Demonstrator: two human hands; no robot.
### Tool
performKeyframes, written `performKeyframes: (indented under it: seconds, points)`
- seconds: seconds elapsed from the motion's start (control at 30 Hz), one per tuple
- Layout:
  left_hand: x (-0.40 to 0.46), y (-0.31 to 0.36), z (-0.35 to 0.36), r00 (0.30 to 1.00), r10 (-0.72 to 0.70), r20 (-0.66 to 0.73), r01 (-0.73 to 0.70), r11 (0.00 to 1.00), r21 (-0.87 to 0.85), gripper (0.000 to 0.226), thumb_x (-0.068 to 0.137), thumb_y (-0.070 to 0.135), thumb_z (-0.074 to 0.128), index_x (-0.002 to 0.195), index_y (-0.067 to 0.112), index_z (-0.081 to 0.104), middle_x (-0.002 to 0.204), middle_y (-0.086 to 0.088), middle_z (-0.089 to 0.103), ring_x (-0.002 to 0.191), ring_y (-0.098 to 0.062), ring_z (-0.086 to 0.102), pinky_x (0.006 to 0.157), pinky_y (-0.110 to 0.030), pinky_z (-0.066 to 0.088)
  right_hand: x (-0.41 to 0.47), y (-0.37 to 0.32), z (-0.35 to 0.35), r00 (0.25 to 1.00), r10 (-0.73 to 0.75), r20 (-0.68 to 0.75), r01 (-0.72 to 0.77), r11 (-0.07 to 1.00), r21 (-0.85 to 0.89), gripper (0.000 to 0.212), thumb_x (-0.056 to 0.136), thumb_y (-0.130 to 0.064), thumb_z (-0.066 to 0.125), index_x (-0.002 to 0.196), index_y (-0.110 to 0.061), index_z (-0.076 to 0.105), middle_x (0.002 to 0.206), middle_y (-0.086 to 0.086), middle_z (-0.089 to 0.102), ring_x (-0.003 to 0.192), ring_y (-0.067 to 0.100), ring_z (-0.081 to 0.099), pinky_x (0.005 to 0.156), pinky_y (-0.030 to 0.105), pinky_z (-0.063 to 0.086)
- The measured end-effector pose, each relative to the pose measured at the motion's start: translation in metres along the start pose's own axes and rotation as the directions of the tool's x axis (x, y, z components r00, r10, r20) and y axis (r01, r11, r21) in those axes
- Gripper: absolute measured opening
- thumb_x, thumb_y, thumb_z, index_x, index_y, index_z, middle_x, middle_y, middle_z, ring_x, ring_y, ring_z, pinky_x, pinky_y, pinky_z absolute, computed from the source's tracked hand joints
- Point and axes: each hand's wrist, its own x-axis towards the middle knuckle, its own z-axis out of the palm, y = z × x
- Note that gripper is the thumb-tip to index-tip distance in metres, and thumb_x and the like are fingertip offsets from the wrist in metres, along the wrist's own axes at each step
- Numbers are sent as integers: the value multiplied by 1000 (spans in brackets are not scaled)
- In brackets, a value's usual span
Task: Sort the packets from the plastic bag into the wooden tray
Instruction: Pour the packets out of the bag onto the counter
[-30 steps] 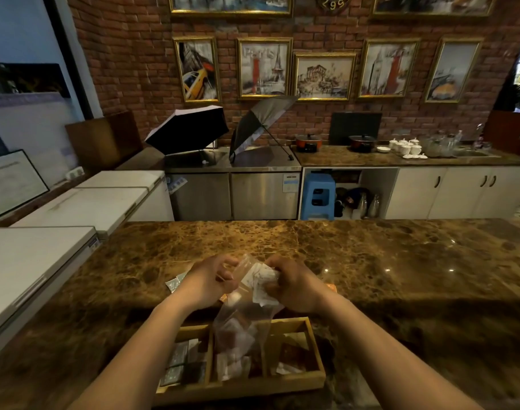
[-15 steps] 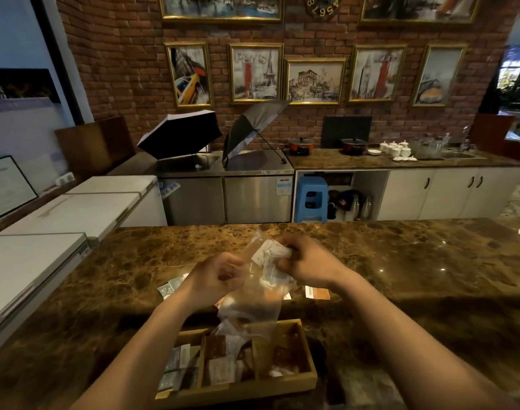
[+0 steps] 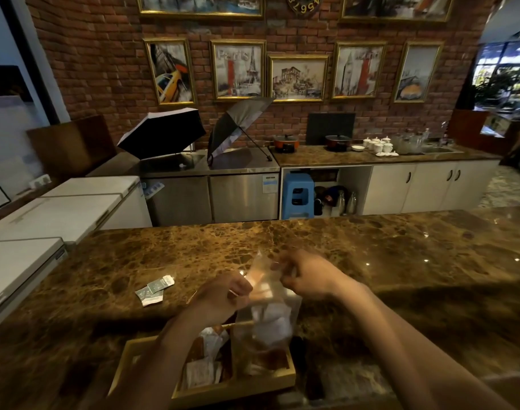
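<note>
Both hands hold the clear plastic bag (image 3: 267, 318) up over the desk (image 3: 371, 247): my left hand (image 3: 220, 297) pinches its left edge with curled fingers, and my right hand (image 3: 306, 276) grips the top of the bag from the other side, fingers bent round the film. White and orange packets (image 3: 263, 287) show through the plastic, though blur hides their print. The bag's lower end hangs into the right compartment of the wooden tray (image 3: 232, 390), which sits at the near edge of the desk below my forearms. Its middle compartment holds pale sachets (image 3: 201, 374); my left arm covers the left one. Two loose green-and-white packets (image 3: 153, 290) lie on the marble to the left, well apart from the tray. Beyond my hands the brown marble runs wide to its far edge, and to the right it is bare and glossy. Behind it stand steel cabinets with two open umbrellas (image 3: 193, 134), a blue stool (image 3: 298, 195), white cupboards and a brick wall hung with framed pictures.
</note>
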Motion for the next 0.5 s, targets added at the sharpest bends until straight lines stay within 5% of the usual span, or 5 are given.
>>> performKeyframes:
  seconds: [0.17,0.4,0.5]
  points:
    - [2,5,-6,999,-21,-42,21,1000,3,14,91,24,71,102,31,68,106,12,68,98,-4,61,76,-19,47,2,-4,-9,998,-48,-49,48,999,10,29,90,-24,65,115,-39,62,111,-8,58,98,8,57,83,28,52]
    - [-1,12,-17,998,0,-66,-5,997,-77,27,88,19,76,111,27,64,101,11,70,90,-4,66,71,-21,54,5,-13,-25,974,-119,-195,134,989,64,24,90,-15,66,109,-30,68,91,-11,67,85,3,64,76,24,52]
    - [-1,12,-16,999,2,-46,-7,995,-102,36,86,10,76,113,26,60,102,5,68,83,3,65,59,-10,51,5,-14,-31,964,-108,-242,141,982,123,21,89,-16,67,106,-28,70,91,-8,70,85,6,66,78,28,57]
